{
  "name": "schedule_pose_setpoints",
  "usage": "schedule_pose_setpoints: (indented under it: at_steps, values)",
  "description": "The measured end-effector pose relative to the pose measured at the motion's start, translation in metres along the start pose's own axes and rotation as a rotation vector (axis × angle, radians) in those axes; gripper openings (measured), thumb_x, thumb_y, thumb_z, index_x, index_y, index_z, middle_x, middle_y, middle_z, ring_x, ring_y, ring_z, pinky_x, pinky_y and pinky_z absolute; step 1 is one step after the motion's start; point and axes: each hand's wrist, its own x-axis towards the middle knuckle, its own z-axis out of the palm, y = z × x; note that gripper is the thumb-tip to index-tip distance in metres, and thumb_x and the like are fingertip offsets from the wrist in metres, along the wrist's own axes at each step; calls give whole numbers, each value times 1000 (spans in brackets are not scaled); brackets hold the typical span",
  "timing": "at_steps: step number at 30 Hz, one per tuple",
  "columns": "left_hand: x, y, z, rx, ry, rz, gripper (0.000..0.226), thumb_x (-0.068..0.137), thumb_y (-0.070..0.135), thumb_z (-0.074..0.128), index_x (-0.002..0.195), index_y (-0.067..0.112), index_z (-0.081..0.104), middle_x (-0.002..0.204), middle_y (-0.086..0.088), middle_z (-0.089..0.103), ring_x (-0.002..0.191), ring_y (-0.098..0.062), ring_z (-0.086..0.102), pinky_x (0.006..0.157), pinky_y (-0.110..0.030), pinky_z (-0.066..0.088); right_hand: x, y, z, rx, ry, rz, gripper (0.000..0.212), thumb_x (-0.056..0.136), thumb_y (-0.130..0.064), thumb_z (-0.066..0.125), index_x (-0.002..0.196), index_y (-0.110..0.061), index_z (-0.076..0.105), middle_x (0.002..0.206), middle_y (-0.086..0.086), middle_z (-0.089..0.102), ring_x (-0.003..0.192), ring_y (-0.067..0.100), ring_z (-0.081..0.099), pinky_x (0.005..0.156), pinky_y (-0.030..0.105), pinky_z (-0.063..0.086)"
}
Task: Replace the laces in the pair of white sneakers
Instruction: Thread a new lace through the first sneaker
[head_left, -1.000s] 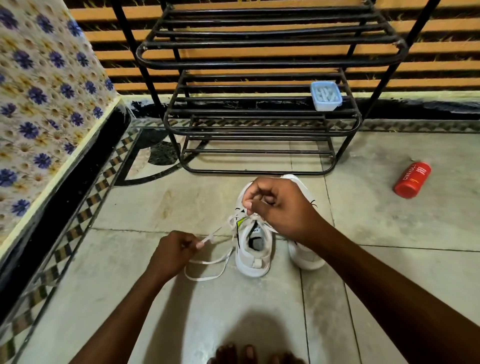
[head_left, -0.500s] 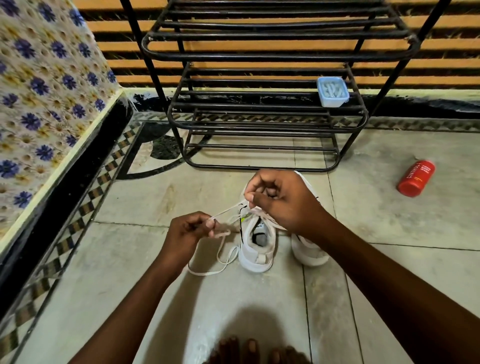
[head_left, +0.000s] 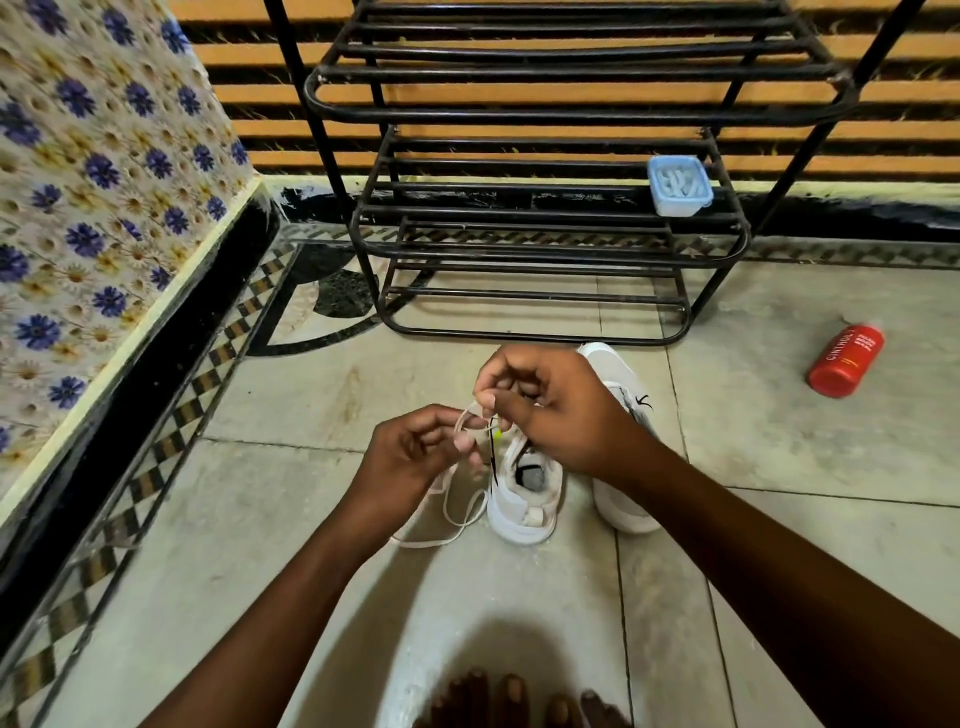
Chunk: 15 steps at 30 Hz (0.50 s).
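Two white sneakers stand side by side on the tiled floor, heels toward me: the left sneaker (head_left: 524, 499) and the right sneaker (head_left: 621, 499). My right hand (head_left: 550, 410) hovers over the left sneaker's eyelets and pinches a white lace (head_left: 452, 514). My left hand (head_left: 415, 457) sits just left of the shoe, fingers closed on the same lace near its end. The lace's slack loops on the floor beside the left sneaker. My hands hide the front of the left sneaker.
A black metal shoe rack (head_left: 530, 208) stands right behind the sneakers, with a small blue box (head_left: 678, 184) holding white laces on a shelf. A red bottle (head_left: 847, 361) lies on the floor to the right. My toes (head_left: 519, 699) show at the bottom edge.
My left hand has come up and to the right, from well left of the shoe to right beside my right hand. The lace between them has gone from stretched to slack.
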Motion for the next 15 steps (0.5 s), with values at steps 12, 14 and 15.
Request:
schedule_pose_setpoints:
  at_steps: [12, 14, 15]
  values:
    - [6, -8, -20, -4, 220, 34, 21, 102, 12, 59, 94, 6, 77, 70, -5, 61, 64, -16, 44, 59, -21, 38, 40, 50, -21, -254, 37, 69, 15, 91, -3, 65, 90, -17, 72, 81, -4, 70, 76, 8, 61, 72, 30, 50]
    - [6, -11, -25, 19, 225, 26, 21, 102, 11, 60, 93, 5, 78, 70, -6, 61, 63, -14, 45, 58, -20, 38, 46, 56, -21, -263, 64, 72, 17, 91, -3, 63, 89, -17, 72, 80, -3, 70, 77, 13, 62, 72, 35, 51]
    - [6, -14, -28, 38, 231, 13, 21, 102, 9, 60, 92, 5, 78, 69, -7, 62, 62, -12, 46, 58, -20, 38, 49, 59, -20, -248, 88, 78, 18, 91, -3, 63, 89, -18, 72, 80, -3, 70, 77, 16, 62, 72, 38, 52]
